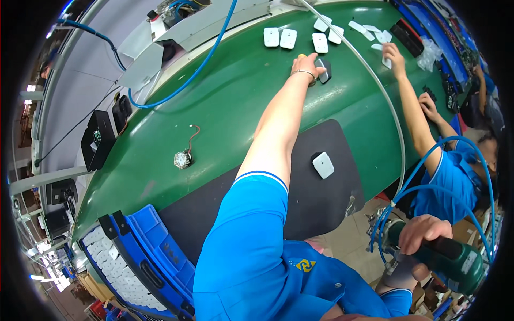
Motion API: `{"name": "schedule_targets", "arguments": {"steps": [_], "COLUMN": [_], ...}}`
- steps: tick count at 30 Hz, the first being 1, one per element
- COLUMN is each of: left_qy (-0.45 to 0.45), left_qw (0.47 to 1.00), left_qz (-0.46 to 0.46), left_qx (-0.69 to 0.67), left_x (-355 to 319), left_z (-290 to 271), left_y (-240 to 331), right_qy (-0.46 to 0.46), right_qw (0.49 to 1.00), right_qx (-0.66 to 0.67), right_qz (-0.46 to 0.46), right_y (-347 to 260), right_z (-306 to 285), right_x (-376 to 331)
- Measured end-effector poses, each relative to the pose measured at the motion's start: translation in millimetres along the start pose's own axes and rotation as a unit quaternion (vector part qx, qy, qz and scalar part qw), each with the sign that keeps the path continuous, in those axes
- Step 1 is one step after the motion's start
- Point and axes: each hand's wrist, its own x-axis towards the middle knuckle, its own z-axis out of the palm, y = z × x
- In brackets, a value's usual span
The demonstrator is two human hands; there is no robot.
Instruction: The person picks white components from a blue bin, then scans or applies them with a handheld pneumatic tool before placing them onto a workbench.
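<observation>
My left arm (273, 123) reaches far across the green table. At its end my left hand (304, 65) has its thumb and forefinger closed at a white-and-black case (323, 70), which is tilted; part of its grip is hidden. Low on the right, my right hand (425, 235) is wrapped round a thick green power tool (455, 262) with metal fittings at one end. Before me a white rounded case (323, 165) with a dark edge lies on the black mat (310, 208). Several similar white cases (320, 43) lie beyond my left hand.
Blue hoses (428, 187) loop around the tool. A co-worker's hand (394, 58) touches white pieces at the far right. A small round part with a red-brown wire (182, 159) lies left. A blue crate (160, 241) and white parts (115, 262) stand at the lower left.
</observation>
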Motion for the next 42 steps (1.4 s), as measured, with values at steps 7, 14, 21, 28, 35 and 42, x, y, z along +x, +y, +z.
{"name": "schedule_targets", "arguments": {"steps": [7,14,21,28,35,42], "left_qy": [-0.073,0.012,0.049,-0.053,0.019,0.053], "left_qw": [0.995,0.993,0.886,0.720,0.778,0.812], "left_qz": [0.066,-0.060,-0.137,-0.175,-0.222,-0.221], "left_qx": [-0.013,-0.103,-0.439,-0.669,-0.588,-0.538], "left_x": [18.3,1.7,-86.2,-308.5,-474.7,-534.6], "left_z": [20.9,45.4,-14.0,-84.8,-94.2,-94.2], "left_y": [10.7,36.9,13.7,-65.2,-98.2,-100.9], "right_qy": [0.001,-0.010,-0.004,0.110,0.019,-0.036], "right_qw": [1.000,1.000,0.999,0.991,0.992,0.986], "right_qx": [-0.001,-0.026,0.040,0.078,0.125,0.159], "right_qz": [0.010,0.003,0.002,-0.012,0.003,-0.027], "right_y": [14.8,14.0,24.3,51.3,71.1,76.2], "right_z": [-9.8,-2.1,26.5,94.0,152.9,199.9], "right_x": [19.2,26.5,15.8,31.2,46.8,49.9]}}
